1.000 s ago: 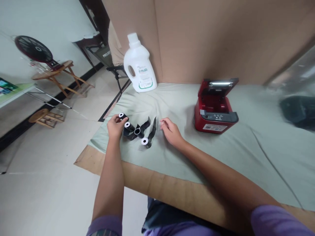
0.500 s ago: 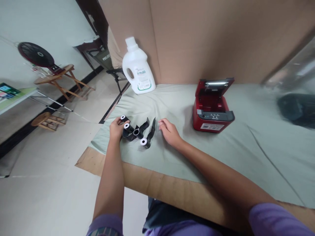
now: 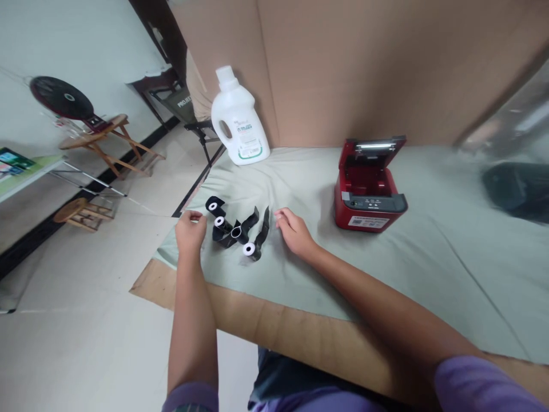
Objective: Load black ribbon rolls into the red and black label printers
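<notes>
My left hand (image 3: 191,230) is at the left of the cloth, fingers loosely bent and a little apart, with nothing seen in them. Just beyond its fingertips lies a black ribbon roll (image 3: 214,205) with a white core. Several more are grouped to its right: a second roll (image 3: 220,224), a roll with a wider core opening (image 3: 238,233) and a front roll (image 3: 252,251), with loose black strips trailing. My right hand (image 3: 295,232) rests right of the strips, fingers curled together, no object visible in it. Farther right stands a red label printer (image 3: 364,217), its lid raised.
A white detergent jug (image 3: 242,123) stands at the back left against a cardboard panel (image 3: 364,68). Green cloth (image 3: 295,297) covers the wooden board (image 3: 274,320). At right, a dark blurred object (image 3: 518,191) lies by clear plastic. Stools, a fan (image 3: 64,97) and a chair are beyond.
My left hand has let go of the farthest black roll and moved back left. That roll now lies by itself on the cloth. My right hand has hardly moved.
</notes>
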Demonstrator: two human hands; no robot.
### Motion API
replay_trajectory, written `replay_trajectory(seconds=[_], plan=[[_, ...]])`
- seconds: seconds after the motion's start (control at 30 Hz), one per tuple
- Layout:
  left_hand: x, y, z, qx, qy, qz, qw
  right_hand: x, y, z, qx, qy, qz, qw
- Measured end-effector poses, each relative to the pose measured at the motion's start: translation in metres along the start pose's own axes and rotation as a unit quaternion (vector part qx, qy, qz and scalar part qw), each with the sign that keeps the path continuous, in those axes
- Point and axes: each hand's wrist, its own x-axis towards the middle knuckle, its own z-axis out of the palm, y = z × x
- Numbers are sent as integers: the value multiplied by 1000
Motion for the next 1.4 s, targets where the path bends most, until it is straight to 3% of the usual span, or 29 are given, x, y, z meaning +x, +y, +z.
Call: replay_trajectory(seconds=[0.07,0.17,0.37,0.5,0.8,0.9,1.0,1.1,1.17,1.3,1.4], plan=[[-4,7,-1,-82,-1,29,996,0,1,0,-1,-2,1,1000],[-14,18,-5,-167,-52,111,978,0,1,0,-2,-4,1,1000],[-34,44,-22,-110,-166,312,929,0,0,0,4,-3,1,1000],[-41,54,-29,-41,-225,367,902,0,0,0,-3,-5,0,1000],[-42,48,-21,81,-259,351,896,0,0,0,5,-9,1,1000],[-43,48,-20,93,-240,345,902,0,1,0,5,-8,2,1000],[-45,51,-21,5,-171,351,921,0,1,0,3,-6,8,1000],[-47,55,-20,-145,-93,275,946,0,2,0,6,-5,5,1000],[-50,59,-16,-227,-72,220,946,0,2,1,14,-1,4,1000],[-54,76,-3,-382,-109,133,908,3,1,0,71,12,19,997],[-57,100,-1,-419,-182,92,885,11,-11,-12,127,36,33,991]])
